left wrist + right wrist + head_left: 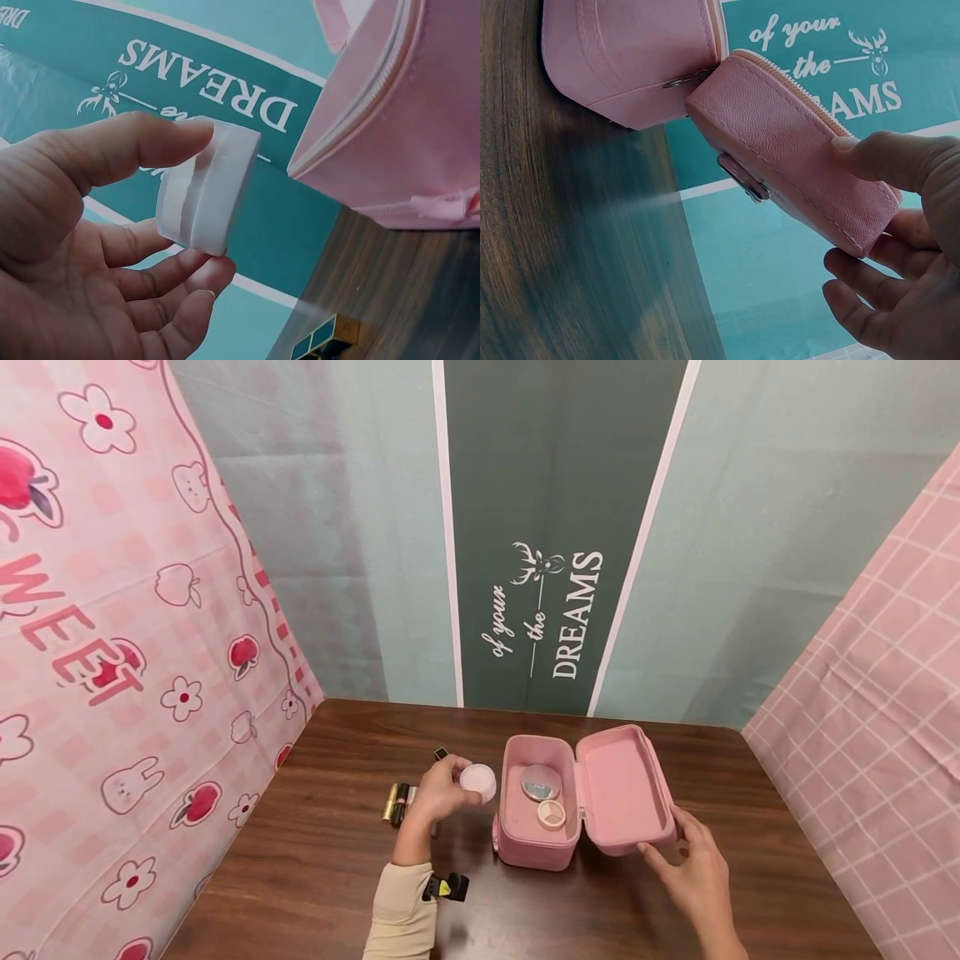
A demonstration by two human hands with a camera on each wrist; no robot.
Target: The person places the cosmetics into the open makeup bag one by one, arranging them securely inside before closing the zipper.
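Note:
A pink zippered cosmetic case (536, 856) stands on the table with its lid (626, 789) swung out to the right. Inside lie a round clear-and-silver compact (541, 783) and a small round three-part palette (551, 814). Just left of the case, my left hand (441, 792) pinches a round white cosmetic jar (217, 187) between thumb and fingers, clear of the case wall. My right hand (696, 868) grips the outer edge of the lid, thumb on the zipper side and fingers underneath, as the right wrist view shows.
Lipstick tubes in gold (390, 803) and black (401, 804) lie left of my left hand, which partly hides the things there. Beyond it is a small black-and-gold item (440, 752). The wooden table (300, 877) meets a green printed cloth (555, 485) at the back.

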